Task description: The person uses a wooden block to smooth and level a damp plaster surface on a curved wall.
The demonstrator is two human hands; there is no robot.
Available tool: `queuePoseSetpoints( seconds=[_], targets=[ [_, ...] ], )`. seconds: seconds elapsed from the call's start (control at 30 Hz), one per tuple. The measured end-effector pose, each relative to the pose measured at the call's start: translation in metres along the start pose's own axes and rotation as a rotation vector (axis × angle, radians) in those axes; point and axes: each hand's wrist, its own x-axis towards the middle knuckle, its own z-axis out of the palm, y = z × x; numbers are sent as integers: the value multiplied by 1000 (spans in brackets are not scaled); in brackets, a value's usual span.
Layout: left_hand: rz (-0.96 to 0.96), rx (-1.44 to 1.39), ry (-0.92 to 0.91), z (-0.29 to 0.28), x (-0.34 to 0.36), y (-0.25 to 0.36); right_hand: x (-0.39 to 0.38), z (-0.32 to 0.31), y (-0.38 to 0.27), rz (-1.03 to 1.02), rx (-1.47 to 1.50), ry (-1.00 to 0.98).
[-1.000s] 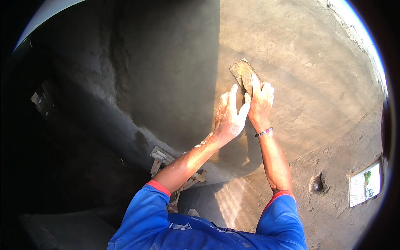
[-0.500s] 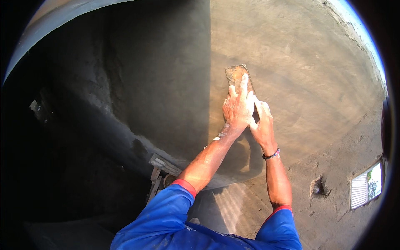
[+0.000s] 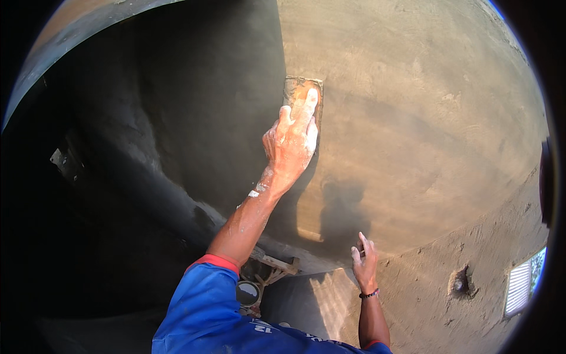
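Note:
My left hand (image 3: 292,141) is closed on a plastering trowel (image 3: 305,82), a flat rectangular blade smeared with mortar. One finger stretches along the blade's back, and the hand covers the handle. The trowel lies against a smooth plastered wall (image 3: 407,141), close to where sunlight meets deep shade. Lower right, my right hand (image 3: 365,262) is off the trowel and holds nothing, its fingers loosely bent and apart. A dark beaded bracelet (image 3: 369,293) circles that wrist. Pale plaster specks mark the left wrist and forearm.
Below my left arm stand a wooden frame (image 3: 277,262) and a round bucket (image 3: 247,293). The rougher wall at right has a broken hole (image 3: 461,283) and a small window opening (image 3: 519,289). Deep shadow hides most of the left side.
Both hands were together at the trowel. My right hand has let go and dropped down toward me. My left hand has carried the trowel left and slightly up the wall.

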Motion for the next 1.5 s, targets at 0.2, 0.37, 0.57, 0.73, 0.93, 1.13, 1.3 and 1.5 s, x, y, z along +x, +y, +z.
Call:
queuePoseSetpoints(
  seconds=[0.2,0.37,0.57,0.73,0.93,1.13,1.3,1.5],
  targets=[
    [148,68,40,-28,52,16,-2,18,18,-32,37,-49],
    [45,103,-36,-17,20,-16,8,40,-9,-92,77,-80],
    [298,203,46,-29,69,3,11,57,-6,-28,143,-154],
    [232,171,19,-21,28,-20,6,63,-23,-118,151,-112],
    [405,266,77,-33,72,-2,-17,62,13,-54,98,-187],
    [262,161,29,-19,17,-30,-37,46,6,29,119,-145],
    [352,274,74,-27,80,1,-77,47,46,76,71,-166],
    [206,166,126,-39,75,-15,-79,49,45,24,43,-133]
  ],
)
